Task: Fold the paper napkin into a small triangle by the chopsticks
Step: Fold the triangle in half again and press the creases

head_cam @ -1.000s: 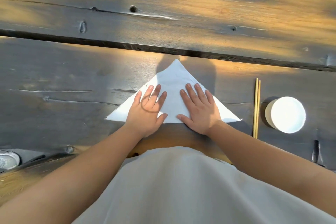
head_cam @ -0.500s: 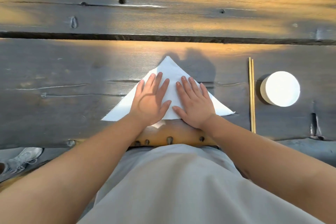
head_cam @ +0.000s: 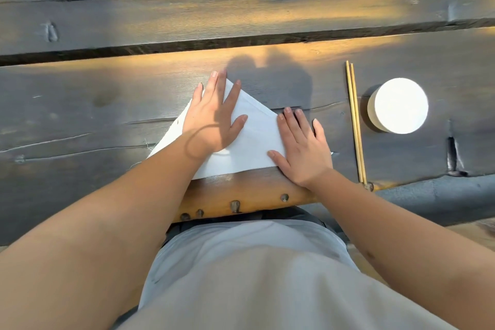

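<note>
Napkin [head_cam: 251,142] lies as a white triangle on the dark plank table [head_cam: 80,104], its long edge along the near side and its apex pointing away, well left of the chopsticks [head_cam: 355,120] and the white round cup [head_cam: 399,106]. Left hand [head_cam: 211,118] rests flat on it, fingers spread toward the apex, gripping nothing. Right hand [head_cam: 302,147] lies flat and spread over the right corner. It looks thin, light and limp, easily torn or shifted; best pinched at a corner while the other palm pins it.
</note>
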